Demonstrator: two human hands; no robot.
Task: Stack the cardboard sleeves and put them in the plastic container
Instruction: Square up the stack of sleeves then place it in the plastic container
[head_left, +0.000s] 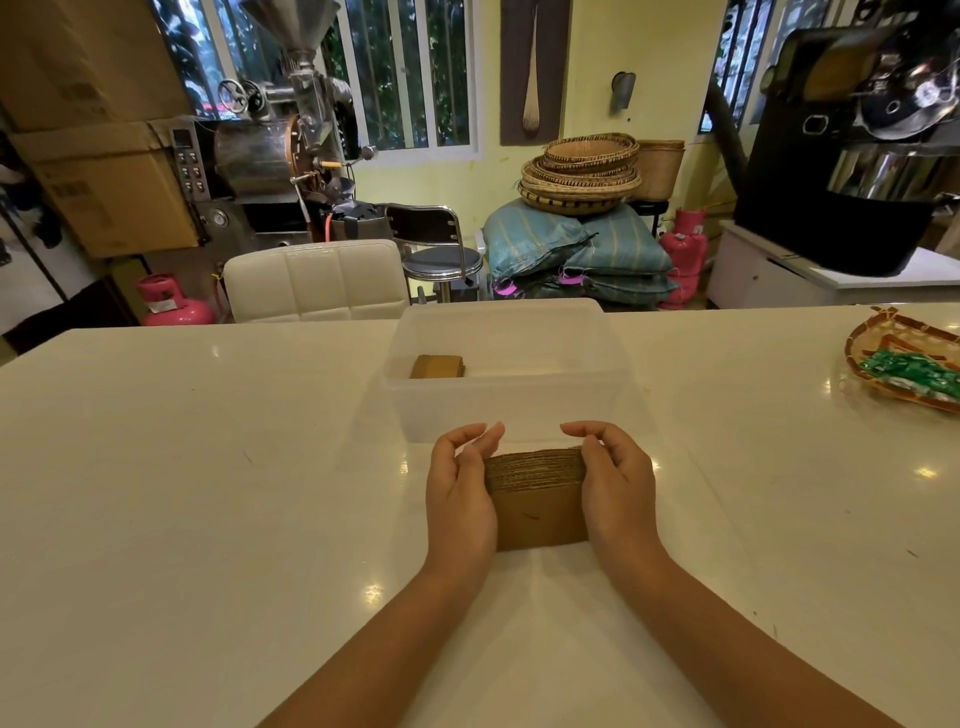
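**Head view: two hands pressing a bundle of cardboard sleeves beside a plastic tub**

Head camera looked down at a glossy white tabletop (182, 467). Near the middle of it sat a stack of flat brown corrugated cardboard sleeves (537, 499), resting on the table and leaning a little away from the person, so the ridged edges of many sleeves showed along the top. The left hand (460, 493) pressed its palm against the left end of the stack, and the right hand (615, 488) pressed against the right end. Both hands were clamped on the bundle from opposite sides, with the fingertips curled loosely above it.

Just beyond the stack, close to it, stood a clear rectangular plastic container (509, 410) with no lid on. Inside, at its back left, lay a smaller pile of brown cardboard sleeves (437, 366).

The sleeves appeared light, thin and fairly stiff along their length, yet loose against one another, so the bundle would likely fan out or slide apart if the squeeze slackened. The safest hold seemed to be the one shown: firm, even pressure on the two short ends, perhaps with thumbs over the top edges to keep them level. Too hard a squeeze could bow or crease the card.

At the right edge of the table sat a woven tray holding green packets (906, 366).
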